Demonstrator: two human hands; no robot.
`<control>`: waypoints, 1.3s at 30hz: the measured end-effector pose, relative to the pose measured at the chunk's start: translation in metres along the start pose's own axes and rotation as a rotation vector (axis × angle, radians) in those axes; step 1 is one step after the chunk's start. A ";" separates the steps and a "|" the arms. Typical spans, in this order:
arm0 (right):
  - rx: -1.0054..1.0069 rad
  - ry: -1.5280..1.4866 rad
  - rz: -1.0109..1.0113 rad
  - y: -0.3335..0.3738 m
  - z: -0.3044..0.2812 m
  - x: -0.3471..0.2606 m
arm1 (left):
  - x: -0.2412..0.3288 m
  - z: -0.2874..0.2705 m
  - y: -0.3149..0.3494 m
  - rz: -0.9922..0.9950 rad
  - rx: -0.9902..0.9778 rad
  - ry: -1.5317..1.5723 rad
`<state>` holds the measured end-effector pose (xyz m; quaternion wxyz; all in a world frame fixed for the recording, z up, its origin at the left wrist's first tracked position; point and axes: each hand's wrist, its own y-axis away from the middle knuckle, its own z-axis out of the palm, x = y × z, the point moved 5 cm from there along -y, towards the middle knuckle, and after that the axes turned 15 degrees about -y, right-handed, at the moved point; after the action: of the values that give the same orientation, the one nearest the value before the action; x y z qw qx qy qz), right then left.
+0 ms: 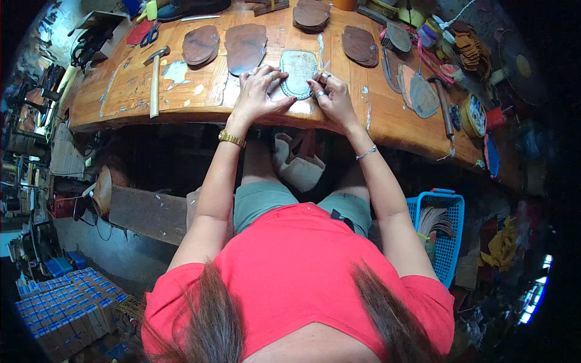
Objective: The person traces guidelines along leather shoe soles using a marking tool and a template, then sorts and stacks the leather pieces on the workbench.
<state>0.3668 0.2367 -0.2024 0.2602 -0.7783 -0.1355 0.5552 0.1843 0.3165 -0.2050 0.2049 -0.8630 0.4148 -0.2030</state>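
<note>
Workbench (181, 91) showing bare wood, worn, patches of pale dried glue peeling. Grey insole piece (299, 72) under both hands looking matt, slightly rough. Brown leather pieces (245, 45) lying matt, dull sheen. Hammer (155, 75) showing wooden handle, metal head. Basket (451, 242) looking blue plastic, meshed. Shirt (302, 278) being red cloth, smooth. Watch (232, 139) glinting gold metal.

Grey insole piece (298, 72), brown leather pieces (245, 47), blue basket (449, 242), red shirt (302, 272)
</note>
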 end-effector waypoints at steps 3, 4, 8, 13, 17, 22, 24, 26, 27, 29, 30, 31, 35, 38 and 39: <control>0.062 -0.109 0.044 0.001 -0.002 0.008 | 0.000 0.001 -0.001 0.008 0.009 -0.004; 0.069 -0.167 0.063 0.001 -0.003 0.012 | 0.001 0.001 -0.002 0.018 0.017 -0.006; -0.034 -0.066 0.026 0.002 0.002 0.002 | 0.000 0.002 0.000 -0.022 -0.088 -0.029; 0.019 -0.140 0.074 0.002 0.000 0.004 | -0.002 0.003 -0.001 -0.017 -0.092 -0.022; -0.016 -0.163 0.076 0.000 0.002 0.000 | -0.006 0.004 0.001 0.004 -0.017 0.006; -0.072 -0.093 0.018 0.001 0.004 0.003 | -0.009 0.005 0.000 0.011 -0.059 0.086; 0.040 -0.336 0.092 0.002 0.003 0.011 | -0.010 0.006 0.000 0.011 -0.066 0.082; -0.015 -0.250 0.058 0.002 0.003 0.012 | -0.011 0.008 0.000 0.010 -0.073 0.077; -0.072 -0.164 0.024 0.001 0.006 0.008 | -0.011 0.007 0.001 0.010 -0.056 0.063; -0.090 -0.135 0.036 0.001 0.006 0.004 | -0.012 0.007 0.003 0.007 -0.041 0.049; -0.105 -0.103 0.046 0.001 0.006 0.002 | -0.011 0.007 0.002 0.006 -0.057 0.069; -0.104 -0.102 0.046 0.000 0.007 0.003 | -0.011 0.007 0.001 0.004 -0.073 0.089; -0.074 -0.259 0.076 0.001 0.005 0.016 | -0.010 0.007 0.000 0.005 -0.073 0.081; -0.147 -0.135 0.064 0.001 0.009 0.010 | -0.011 0.006 0.001 -0.008 -0.064 0.067; -0.157 -0.098 0.064 -0.001 0.010 0.007 | -0.011 0.006 0.001 -0.005 -0.077 0.076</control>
<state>0.3604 0.2434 -0.2102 0.1736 -0.7720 -0.1661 0.5885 0.1807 0.3257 -0.2126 0.1549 -0.8630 0.4276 -0.2202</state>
